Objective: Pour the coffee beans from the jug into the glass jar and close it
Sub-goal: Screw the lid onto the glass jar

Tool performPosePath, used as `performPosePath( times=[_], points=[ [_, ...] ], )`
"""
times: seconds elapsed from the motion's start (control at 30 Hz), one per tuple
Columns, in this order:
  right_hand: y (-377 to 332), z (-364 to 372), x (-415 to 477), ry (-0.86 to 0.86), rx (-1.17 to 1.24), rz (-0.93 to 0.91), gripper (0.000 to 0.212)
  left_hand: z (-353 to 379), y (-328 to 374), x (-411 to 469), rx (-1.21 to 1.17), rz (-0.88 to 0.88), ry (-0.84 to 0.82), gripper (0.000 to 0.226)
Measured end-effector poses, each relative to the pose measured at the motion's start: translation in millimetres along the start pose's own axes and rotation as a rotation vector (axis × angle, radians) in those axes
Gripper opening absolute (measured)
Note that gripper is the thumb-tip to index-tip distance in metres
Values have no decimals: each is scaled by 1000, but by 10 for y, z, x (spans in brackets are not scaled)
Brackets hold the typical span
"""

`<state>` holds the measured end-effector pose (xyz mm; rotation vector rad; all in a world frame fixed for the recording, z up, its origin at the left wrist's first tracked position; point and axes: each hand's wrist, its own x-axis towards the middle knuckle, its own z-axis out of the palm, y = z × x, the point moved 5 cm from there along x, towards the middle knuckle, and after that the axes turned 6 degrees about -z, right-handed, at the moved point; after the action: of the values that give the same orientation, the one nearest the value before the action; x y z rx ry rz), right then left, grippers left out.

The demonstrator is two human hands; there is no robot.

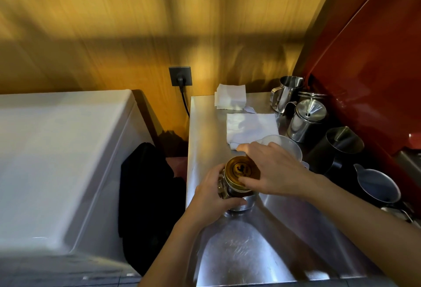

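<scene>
My left hand (213, 198) was wrapped around the side of the glass jar (230, 192), which stood on the steel counter (239, 248) near its left edge. My right hand (273, 170) gripped the gold lid (242, 170) sitting on the jar's mouth, fingers curled round its rim. The clear plastic jug (284, 144) stood just behind that hand, beside a white cloth (251, 127).

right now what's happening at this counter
A person is closing a glass jar of coffee beans on the steel counter. The left hand grips the jar's side while the right hand holds the gold lid on top. A clear jug sits just behind, apparently empty.
</scene>
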<state>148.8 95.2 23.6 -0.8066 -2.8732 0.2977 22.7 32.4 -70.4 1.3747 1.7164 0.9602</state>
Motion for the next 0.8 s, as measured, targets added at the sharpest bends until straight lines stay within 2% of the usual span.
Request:
performPosePath(
  times=[0.1,0.17,0.33,0.4,0.53,0.6,0.7,0.8],
  points=[
    [-37,89,-21,-105,0,-83,71,3,-13,-2,2,6,4,76],
    [-50,123,-33,-113,-1,-84,71,6,-22,0,-2,4,7,77],
    [-20,64,8,20,-168,161,83,30,-35,-3,-17,-1,5,77],
    [-11,72,-1,43,-142,121,87,32,-42,2,-27,-3,6,77],
    [-55,138,-38,-111,53,-90,77,29,-67,10,-9,-2,20,78],
    [-70,122,-17,-45,38,-36,76,33,-73,11,-5,-2,20,78],
    [-56,66,22,43,-126,96,89,44,-71,8,-13,-8,10,76],
    [-69,129,-16,-38,-9,-51,82,30,-60,3,-11,8,17,75]
  ],
)
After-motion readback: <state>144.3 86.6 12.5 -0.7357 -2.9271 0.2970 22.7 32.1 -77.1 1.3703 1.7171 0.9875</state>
